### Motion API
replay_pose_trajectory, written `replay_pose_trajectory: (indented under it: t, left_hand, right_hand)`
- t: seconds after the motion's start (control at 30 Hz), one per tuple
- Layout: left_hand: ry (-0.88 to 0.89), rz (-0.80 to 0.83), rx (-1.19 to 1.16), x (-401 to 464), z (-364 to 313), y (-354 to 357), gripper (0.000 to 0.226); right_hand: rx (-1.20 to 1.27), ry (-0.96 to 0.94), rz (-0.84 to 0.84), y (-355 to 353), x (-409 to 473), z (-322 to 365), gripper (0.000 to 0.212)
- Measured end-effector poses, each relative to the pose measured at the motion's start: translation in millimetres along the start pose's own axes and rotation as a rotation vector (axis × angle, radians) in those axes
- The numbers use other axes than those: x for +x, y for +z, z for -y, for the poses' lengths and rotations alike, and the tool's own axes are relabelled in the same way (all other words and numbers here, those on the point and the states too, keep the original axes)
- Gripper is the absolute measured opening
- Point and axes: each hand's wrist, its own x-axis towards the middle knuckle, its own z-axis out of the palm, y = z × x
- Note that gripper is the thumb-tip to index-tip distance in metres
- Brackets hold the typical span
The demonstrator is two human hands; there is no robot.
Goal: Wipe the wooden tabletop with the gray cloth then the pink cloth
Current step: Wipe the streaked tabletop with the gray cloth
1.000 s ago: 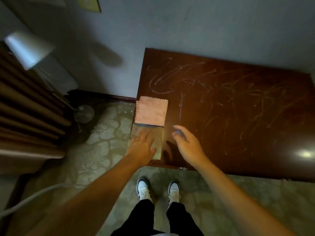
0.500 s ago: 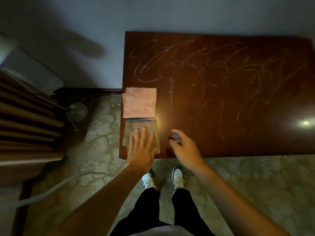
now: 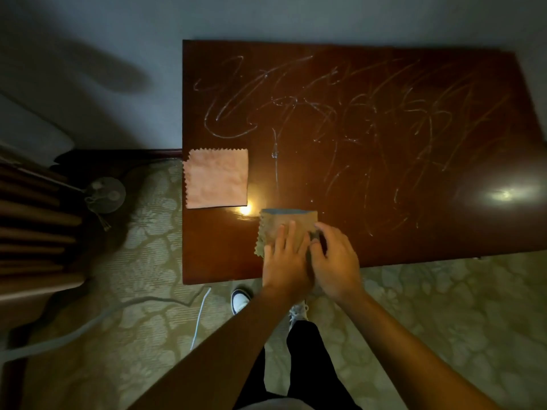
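Head: folded gray cloth, zigzag-edged

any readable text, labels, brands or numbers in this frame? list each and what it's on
None readable.
The pale scribbles on the wooden tabletop are smears, not letters.
Pink cloth and gray cloth: no tag or print visible.
Shoes: too small and dark to show any brand.

Both bare forearms reach forward from the near edge, converging. The left hand lies palm down with fingers straight and slightly spread. The right hand sits just beside it, touching, its fingers curled downward at the tips.
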Motion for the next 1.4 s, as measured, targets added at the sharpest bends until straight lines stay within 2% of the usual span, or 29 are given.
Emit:
replay_pose_trajectory:
  t: [0.13,0.23,0.43,0.63,0.87,0.93,1.1,1.17,1.3,1.4]
  left_hand:
    - [-0.055,-0.350,-0.040,-17.1,54.2,-17.3,0.049]
    - [-0.141,-0.477,0.068,-16.6,93.7,-23.4,0.047]
    - [-0.222,-0.384,0.173,1.8,115.7,-12.8,0.064]
    - [-0.210,-0.461,0.142,6.5,121.8,2.2,0.063]
    - [-0.188,-0.534,0.160,8.9,125.6,7.6,0.061]
    - [-0.190,-0.529,0.146,9.5,125.1,6.2,0.060]
    - [-0.181,-0.539,0.120,8.2,124.2,5.2,0.059]
    - [-0.184,-0.547,0.117,9.2,124.4,5.1,0.059]
    - [-0.175,-0.554,0.124,9.7,123.2,4.8,0.060]
    - [-0.176,-0.562,0.129,9.5,122.8,5.7,0.060]
  right_hand:
    - [-0.237,-0.236,0.083,18.8,12.7,0.6,0.049]
    - [-0.475,-0.403,0.126,44.8,19.4,-0.6,0.060]
    - [-0.657,-0.505,0.111,78.0,35.5,-20.6,0.062]
    - [-0.661,-0.619,0.066,84.2,60.7,-31.1,0.061]
    - [-0.665,-0.473,-0.048,82.2,165.9,15.3,0.062]
    - [-0.677,-0.496,-0.055,84.8,157.7,13.1,0.061]
    - [-0.639,-0.596,-0.008,95.4,59.6,-25.2,0.061]
    - [-0.651,-0.626,-0.009,93.8,45.8,-32.3,0.062]
    - [-0.697,-0.701,0.069,79.7,83.5,-19.2,0.066]
    - [-0.709,-0.647,0.034,73.5,141.8,5.2,0.068]
